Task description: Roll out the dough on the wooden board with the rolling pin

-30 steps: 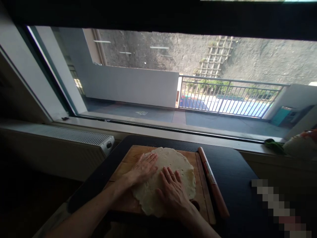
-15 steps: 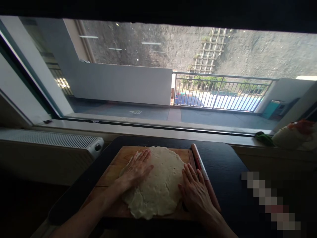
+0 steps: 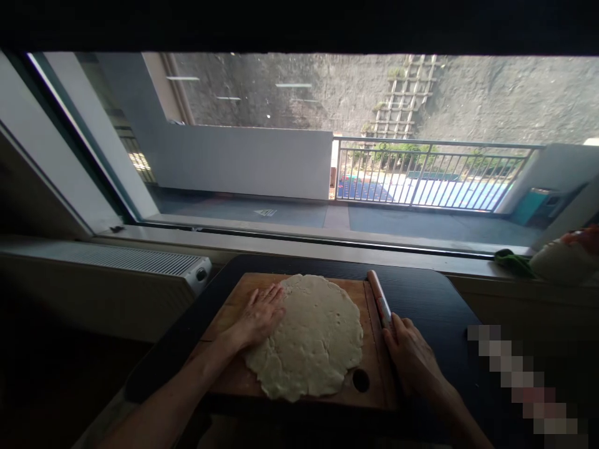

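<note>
A wide, flat sheet of dough with a ragged edge lies on a wooden cutting board. My left hand rests on the dough's left edge, fingers stretched out and holding nothing. To the right of the board, a rolling pin lies lengthwise along its edge. Over the pin's near part, my right hand is closed with its fingers wrapped round it; the near end is hidden under the hand. A dark round hole shows in the board's near right corner.
The board lies on a black table against the window sill. A white radiator stands at the left. On the sill at the right are a dark green cloth-like item and a pale rounded object.
My right hand has left the dough's right edge, moved right and closed on the rolling pin. My left hand stays at the dough's left side. The view has shifted slightly.
</note>
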Action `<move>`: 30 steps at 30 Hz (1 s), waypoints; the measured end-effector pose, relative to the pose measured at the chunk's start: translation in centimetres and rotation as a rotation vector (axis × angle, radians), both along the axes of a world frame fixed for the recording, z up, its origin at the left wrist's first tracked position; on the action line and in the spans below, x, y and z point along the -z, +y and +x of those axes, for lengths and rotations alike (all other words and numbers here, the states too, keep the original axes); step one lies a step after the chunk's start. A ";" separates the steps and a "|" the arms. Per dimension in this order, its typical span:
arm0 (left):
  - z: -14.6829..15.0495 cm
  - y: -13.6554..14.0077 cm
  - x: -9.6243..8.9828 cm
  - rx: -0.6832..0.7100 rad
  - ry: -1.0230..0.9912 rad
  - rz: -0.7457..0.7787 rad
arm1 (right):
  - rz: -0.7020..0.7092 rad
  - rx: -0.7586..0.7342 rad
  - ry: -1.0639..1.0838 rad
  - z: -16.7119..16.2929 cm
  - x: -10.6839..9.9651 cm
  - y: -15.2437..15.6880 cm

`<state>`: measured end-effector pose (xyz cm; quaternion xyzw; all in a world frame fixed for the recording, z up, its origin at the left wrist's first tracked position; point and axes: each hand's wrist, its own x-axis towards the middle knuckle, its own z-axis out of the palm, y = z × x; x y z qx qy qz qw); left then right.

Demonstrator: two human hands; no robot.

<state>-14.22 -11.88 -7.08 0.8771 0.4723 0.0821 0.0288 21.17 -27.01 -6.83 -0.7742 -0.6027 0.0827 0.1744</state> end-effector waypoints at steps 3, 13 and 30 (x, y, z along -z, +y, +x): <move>-0.4 0.1 -0.6 -0.012 -0.004 -0.053 | -0.003 -0.018 0.037 0.1 0.1 0.2; -4.8 -5.7 0.5 0.020 0.060 0.093 | 0.112 -0.111 0.243 2.0 -1.0 1.2; -3.2 -12.8 1.0 0.011 0.075 0.176 | 0.071 -0.292 -0.061 -4.5 -2.7 4.8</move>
